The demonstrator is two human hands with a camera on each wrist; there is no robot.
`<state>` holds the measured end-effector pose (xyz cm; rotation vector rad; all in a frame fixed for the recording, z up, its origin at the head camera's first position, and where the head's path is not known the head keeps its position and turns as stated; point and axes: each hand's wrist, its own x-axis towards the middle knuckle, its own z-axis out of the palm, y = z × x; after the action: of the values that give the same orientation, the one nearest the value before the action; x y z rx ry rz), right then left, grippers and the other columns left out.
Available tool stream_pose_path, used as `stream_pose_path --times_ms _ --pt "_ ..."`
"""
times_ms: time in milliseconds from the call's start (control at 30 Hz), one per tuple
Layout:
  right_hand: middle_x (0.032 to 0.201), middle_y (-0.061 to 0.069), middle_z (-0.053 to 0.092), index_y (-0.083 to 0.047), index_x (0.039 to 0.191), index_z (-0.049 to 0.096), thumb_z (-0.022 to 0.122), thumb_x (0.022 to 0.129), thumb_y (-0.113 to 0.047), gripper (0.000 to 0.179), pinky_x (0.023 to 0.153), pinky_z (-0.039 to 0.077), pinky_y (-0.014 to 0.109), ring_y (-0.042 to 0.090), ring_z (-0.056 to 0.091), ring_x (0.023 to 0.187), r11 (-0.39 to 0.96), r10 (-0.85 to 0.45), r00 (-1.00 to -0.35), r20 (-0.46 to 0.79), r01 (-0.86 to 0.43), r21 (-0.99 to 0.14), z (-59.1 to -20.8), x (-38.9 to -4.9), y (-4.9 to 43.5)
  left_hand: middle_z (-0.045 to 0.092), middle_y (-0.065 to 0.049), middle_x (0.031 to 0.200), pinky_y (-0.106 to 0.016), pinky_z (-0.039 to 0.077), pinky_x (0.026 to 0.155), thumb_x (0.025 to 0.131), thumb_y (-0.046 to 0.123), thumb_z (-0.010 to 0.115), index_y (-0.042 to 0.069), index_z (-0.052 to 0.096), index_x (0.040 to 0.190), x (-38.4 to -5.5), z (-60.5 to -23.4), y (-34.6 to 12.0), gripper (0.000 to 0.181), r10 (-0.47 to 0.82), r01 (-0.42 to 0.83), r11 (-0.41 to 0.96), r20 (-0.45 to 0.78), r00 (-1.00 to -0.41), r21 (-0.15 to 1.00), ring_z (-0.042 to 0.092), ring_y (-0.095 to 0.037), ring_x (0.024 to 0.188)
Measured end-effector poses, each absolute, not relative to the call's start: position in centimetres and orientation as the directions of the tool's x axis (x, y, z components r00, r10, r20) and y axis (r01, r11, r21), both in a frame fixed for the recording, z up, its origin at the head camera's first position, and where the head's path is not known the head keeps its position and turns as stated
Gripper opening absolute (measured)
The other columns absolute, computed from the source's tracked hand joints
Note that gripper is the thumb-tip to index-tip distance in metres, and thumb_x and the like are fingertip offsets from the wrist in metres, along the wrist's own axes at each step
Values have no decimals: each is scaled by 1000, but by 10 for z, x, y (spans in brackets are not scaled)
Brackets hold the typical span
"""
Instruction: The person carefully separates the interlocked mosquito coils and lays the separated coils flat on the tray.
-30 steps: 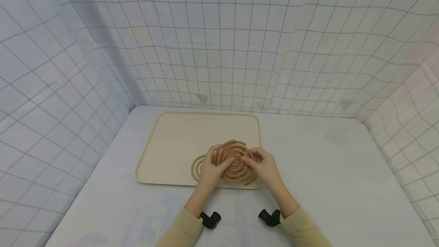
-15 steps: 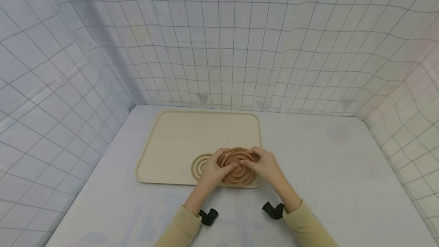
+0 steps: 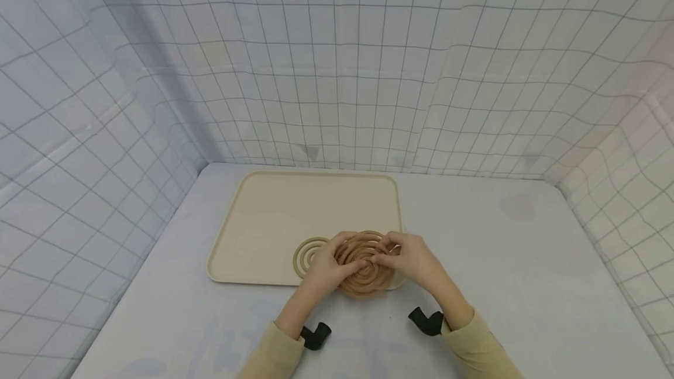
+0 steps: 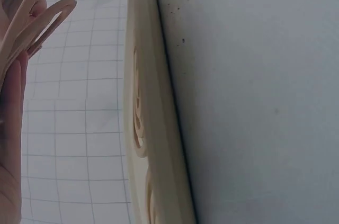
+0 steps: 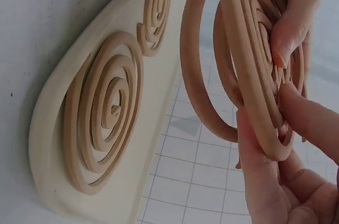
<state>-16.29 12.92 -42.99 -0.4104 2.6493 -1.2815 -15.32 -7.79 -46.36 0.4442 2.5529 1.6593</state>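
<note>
The brown coils are held above the near right corner of the tray, pinched from the left by the left hand and from the right by the right hand; beneath, well apart, a flat coil is seen.

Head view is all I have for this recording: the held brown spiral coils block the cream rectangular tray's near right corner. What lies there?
Observer: The right wrist view shows another brown spiral coil lying there.
Operator: Do the held coils touch the tray?
Observer: No, the left wrist view shows a gap between them.
Operator: Do their loops lie flat together?
Observer: Not all; in the right wrist view, one outer loop stands apart from the rest.
</note>
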Motion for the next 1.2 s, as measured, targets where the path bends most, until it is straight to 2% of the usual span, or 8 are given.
stream_pose_path --times_ms 300,500,633,733,900,967,1067,1200 --pt "84 -4 68 -16 85 66 73 89 -29 16 69 53 21 7 65 80 562 -423 -905 32 -290 -775 -427 -159 132 71 -8 112 -29 54 74 87 21 76 18 58 130 -147 -452 -78 47 392 335 491 140 -909 804 68 -20 93" --pt "88 -3 69 -14 93 67 75 87 -20 11 72 54 23 8 64 82 527 -452 -888 90 -347 -775 -427 -156 131 69 -7 116 -31 55 79 87 22 77 23 57 131 -146 -454 -80 48 379 283 418 118 -918 863 68 -20 97" --pt "90 -4 65 -14 98 67 75 87 -15 14 74 55 24 6 59 82 506 -470 -870 147 -402 -763 -429 -155 130 69 -10 118 -28 54 78 90 26 73 24 51 136 -150 -459 -85 50 432 124 231 13 -902 965 67 -14 94" --pt "87 -5 62 -15 96 66 75 87 -14 13 70 54 23 4 54 79 502 -477 -860 180 -435 -748 -430 -155 130 67 -11 118 -28 54 77 99 33 59 20 48 135 -154 -462 -89 40 498 -84 36 -91 -863 996 66 -12 92" --pt "87 -4 64 -15 97 68 76 85 -13 15 69 54 23 3 56 81 456 -522 -825 216 -483 -747 -430 -154 129 63 4 108 -22 53 74 107 43 34 18 50 115 -159 -468 -94 31 599 -458 -228 -246 -762 859 64 -6 90" --pt "89 -4 65 -14 100 69 76 85 -13 16 70 54 23 4 57 82 428 -548 -807 220 -497 -755 -430 -154 129 63 5 107 -20 54 77 108 38 33 15 51 115 -160 -471 -96 30 641 -524 -243 -270 -719 816 63 -5 92" --pt "90 -3 66 -14 99 68 76 85 -13 16 72 54 24 4 58 84 395 -589 -773 236 -530 -750 -431 -153 127 61 2 112 -19 52 84 108 29 38 4 50 130 -162 -474 -96 36 686 -531 -174 -285 -669 829 61 -5 99" --pt "93 -5 68 -16 98 68 77 84 -12 17 75 54 24 5 59 86 374 -612 -750 253 -555 -743 -432 -152 125 55 -4 125 -20 51 89 105 26 44 -5 32 148 -162 -477 -96 54 715 -500 -91 -293 -635 861 58 -8 108"
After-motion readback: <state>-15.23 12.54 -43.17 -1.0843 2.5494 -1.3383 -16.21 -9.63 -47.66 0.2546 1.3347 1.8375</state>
